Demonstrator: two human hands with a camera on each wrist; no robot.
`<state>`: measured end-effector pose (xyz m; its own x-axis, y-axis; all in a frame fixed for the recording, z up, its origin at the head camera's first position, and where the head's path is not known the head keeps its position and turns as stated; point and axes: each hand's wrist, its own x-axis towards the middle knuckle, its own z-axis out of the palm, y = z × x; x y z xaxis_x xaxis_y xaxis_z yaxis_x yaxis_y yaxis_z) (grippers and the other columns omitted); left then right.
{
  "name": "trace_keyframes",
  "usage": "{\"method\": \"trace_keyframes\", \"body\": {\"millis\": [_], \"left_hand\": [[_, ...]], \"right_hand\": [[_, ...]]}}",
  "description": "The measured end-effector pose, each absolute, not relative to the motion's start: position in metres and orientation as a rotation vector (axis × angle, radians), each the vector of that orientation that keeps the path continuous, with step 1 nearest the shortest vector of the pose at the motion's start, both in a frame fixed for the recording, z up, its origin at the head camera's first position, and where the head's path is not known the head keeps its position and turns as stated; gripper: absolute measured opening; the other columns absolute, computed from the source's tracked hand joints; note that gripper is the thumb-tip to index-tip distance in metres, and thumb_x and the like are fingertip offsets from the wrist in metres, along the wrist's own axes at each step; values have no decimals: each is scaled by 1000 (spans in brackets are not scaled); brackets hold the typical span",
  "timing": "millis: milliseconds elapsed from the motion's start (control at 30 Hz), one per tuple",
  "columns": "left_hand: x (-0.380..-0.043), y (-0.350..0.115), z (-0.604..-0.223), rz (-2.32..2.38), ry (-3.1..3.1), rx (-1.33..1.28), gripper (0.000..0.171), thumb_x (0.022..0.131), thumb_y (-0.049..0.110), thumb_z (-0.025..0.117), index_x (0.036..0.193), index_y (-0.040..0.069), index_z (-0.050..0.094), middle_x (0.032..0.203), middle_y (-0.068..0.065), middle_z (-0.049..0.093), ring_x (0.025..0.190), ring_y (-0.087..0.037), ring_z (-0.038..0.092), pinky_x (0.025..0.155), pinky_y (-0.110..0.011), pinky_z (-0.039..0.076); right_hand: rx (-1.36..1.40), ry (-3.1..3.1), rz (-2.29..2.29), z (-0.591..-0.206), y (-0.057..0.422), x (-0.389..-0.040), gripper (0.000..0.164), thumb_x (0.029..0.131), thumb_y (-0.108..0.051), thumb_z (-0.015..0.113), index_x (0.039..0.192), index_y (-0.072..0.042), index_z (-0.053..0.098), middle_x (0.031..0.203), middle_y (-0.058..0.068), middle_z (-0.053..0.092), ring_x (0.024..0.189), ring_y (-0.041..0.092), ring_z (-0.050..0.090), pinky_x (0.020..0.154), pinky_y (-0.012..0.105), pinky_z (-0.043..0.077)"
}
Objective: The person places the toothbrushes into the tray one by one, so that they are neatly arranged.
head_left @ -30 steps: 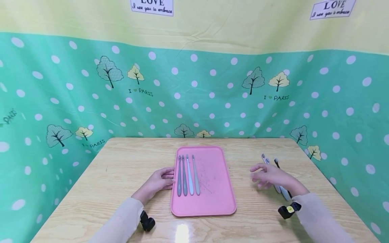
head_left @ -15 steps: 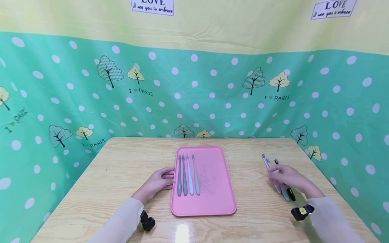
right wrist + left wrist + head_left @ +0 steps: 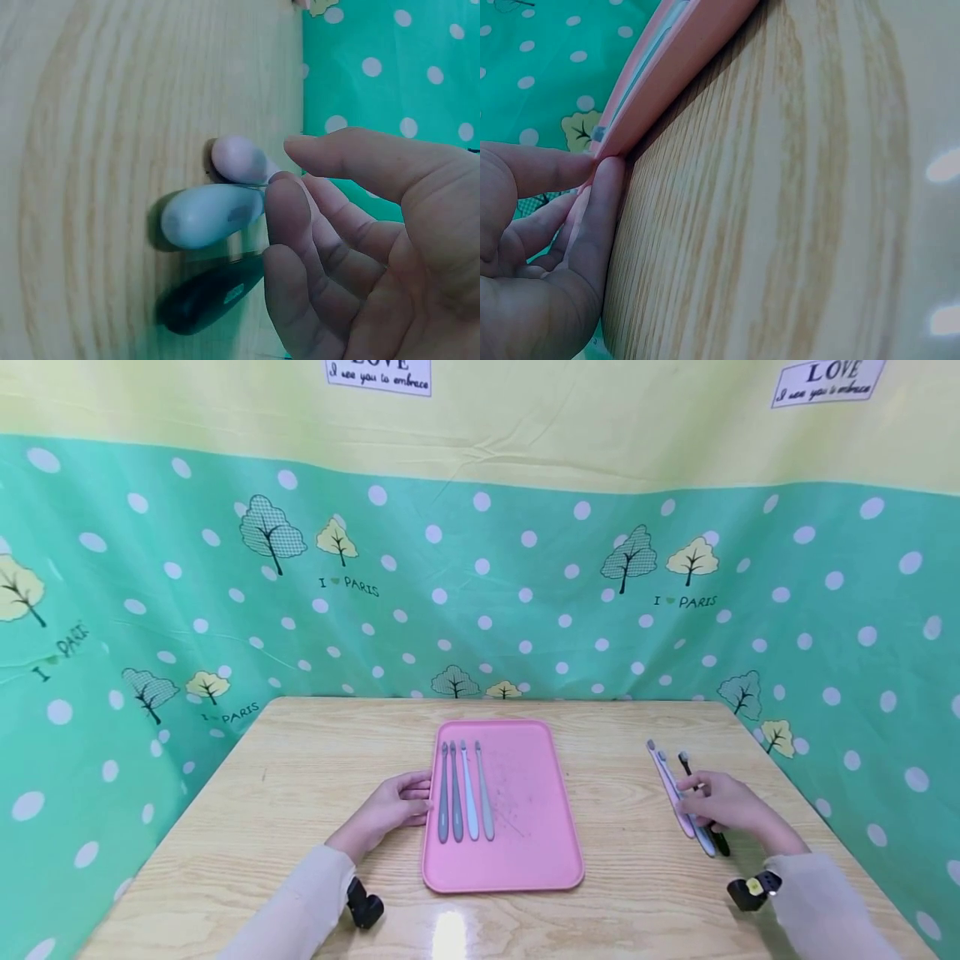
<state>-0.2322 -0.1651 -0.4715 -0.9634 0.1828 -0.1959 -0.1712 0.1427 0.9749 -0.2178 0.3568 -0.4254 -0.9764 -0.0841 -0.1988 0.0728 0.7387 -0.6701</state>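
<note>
On the left of the pink tray lie several toothbrushes in a row: two dark grey, one light blue and one grey-green. My left hand holds the tray's left rim between thumb and fingers. To the right, a pink toothbrush, a blue toothbrush and a black toothbrush lie on the table, heads pointing away. Over their handles hovers my right hand, thumb and index fingertips apart, close to the pink and blue ones. Its fingers hide parts of the blue and black handles.
The light wooden table ends at a green dotted curtain behind and at the sides. A black camera is strapped to each wrist. Bare tabletop lies between the tray and the loose toothbrushes.
My right hand has moved right, from left of the loose toothbrushes to over their handles, uncovering the pink one. My left hand stays at the tray.
</note>
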Motion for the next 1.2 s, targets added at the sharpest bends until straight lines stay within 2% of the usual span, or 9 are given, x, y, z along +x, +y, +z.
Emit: {"method": "trace_keyframes", "body": {"millis": [400, 633, 867, 1200], "left_hand": [[-233, -165, -471, 1906, 2145, 9, 58, 93, -3, 66, 147, -1, 44, 130, -19, 56, 109, -25, 63, 88, -35, 61], [-234, -165, -473, 1912, 2150, 8, 58, 93, -3, 66, 147, -1, 45, 129, -17, 57, 108, -24, 64, 88, -35, 61], [-233, -166, -472, 1910, 2145, 18, 59, 93, -2, 66, 147, -2, 44, 130, -19, 56, 110, -25, 63, 88, -35, 61], [-232, -165, -473, 1916, 2139, 14, 59, 93, -3, 66, 147, -2, 44, 130, -19, 56, 109, -25, 63, 88, -35, 61]], "right_hand": [[-17, 2779, -1051, -432, 351, -218, 42, 89, -15, 73, 121, 7, 58, 84, 7, 61, 70, 22, 59, 54, 33, 54], [22, 2830, -977, -434, 346, -220, 39, 87, -20, 76, 115, 3, 62, 74, 6, 57, 61, 20, 54, 49, 30, 48], [20, 2828, -951, -433, 338, -219, 32, 88, -19, 75, 109, 3, 64, 67, 5, 60, 58, 20, 55, 49, 32, 52], [12, 2804, -965, -433, 336, -218, 25, 89, -14, 73, 105, 4, 67, 68, 5, 61, 58, 18, 57, 48, 30, 55]]}}
